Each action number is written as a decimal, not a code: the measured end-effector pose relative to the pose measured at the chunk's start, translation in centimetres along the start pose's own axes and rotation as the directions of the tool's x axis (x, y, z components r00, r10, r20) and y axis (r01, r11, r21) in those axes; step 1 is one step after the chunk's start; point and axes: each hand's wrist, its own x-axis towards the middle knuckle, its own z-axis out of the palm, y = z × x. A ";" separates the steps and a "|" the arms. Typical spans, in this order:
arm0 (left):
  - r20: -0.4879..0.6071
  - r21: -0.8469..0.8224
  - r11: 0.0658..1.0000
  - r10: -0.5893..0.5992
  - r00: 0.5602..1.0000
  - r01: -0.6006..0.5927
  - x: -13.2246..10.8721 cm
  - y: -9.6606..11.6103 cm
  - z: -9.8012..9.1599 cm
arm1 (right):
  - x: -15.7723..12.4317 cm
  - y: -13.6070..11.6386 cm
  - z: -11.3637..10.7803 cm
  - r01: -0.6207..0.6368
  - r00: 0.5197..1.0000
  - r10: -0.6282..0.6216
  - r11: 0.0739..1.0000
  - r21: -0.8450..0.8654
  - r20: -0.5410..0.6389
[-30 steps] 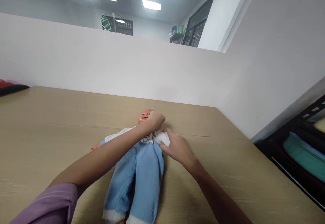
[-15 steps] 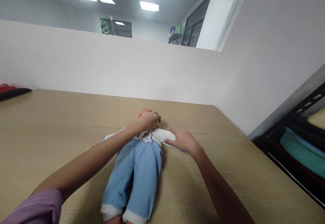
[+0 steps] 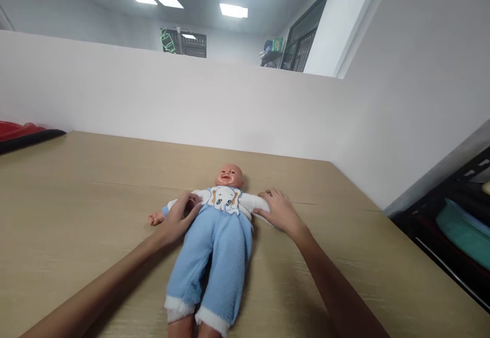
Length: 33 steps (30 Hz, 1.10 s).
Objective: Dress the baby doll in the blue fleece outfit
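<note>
A baby doll [image 3: 212,236] lies on its back on the wooden table [image 3: 115,174], head towards the far wall. It wears blue fleece trousers with white cuffs and a white top with an elephant face on the chest. My left hand [image 3: 182,214] has its fingers curled round the white sleeve at the left of the picture, and the doll's bare hand sticks out beyond it. On the other side, my right hand [image 3: 281,210] grips the other white sleeve between thumb and fingers. That sleeve's end is hidden behind my hand.
A white partition wall [image 3: 191,103] rises behind the table. Something red with a black edge [image 3: 30,136] lies at the far left. Beyond the table's right edge stands a black rack [image 3: 421,225] with green folded-looking material [image 3: 463,231].
My left hand has come down from the doll's head and neck to the sleeve on the left, uncovering the head and chest. My right hand stays at its sleeve. The view has shifted slightly.
</note>
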 end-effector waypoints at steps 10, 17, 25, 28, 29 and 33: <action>0.119 -0.168 0.974 -0.133 0.984 0.152 -1.4 0.4 0.0 | -4.0 -4.4 1.6 0.056 0.997 -0.077 0.801 0.597 0.011; -0.001 -0.173 0.954 -0.248 0.969 0.244 -0.2 -0.6 1.0 | -2.9 -2.4 4.5 -0.115 0.990 -0.028 0.405 0.907 0.138; 0.089 -0.201 0.961 -0.175 0.981 0.190 0.3 -0.6 2.0 | -2.7 -2.7 5.1 -0.051 0.996 -0.033 0.500 0.864 0.078; 0.142 -0.158 0.978 -0.112 0.984 0.134 -0.2 -0.5 1.5 | -3.0 -2.2 4.8 0.020 0.997 -0.074 0.581 0.814 0.028; 0.148 -0.152 0.981 -0.099 0.984 0.122 -0.3 -0.5 1.3 | -3.2 -2.0 4.7 0.037 0.997 -0.074 0.599 0.800 0.009; 0.164 -0.177 0.978 -0.077 0.983 0.106 -0.8 -0.7 1.0 | -3.4 -1.7 5.6 0.072 0.996 0.003 0.545 0.836 -0.088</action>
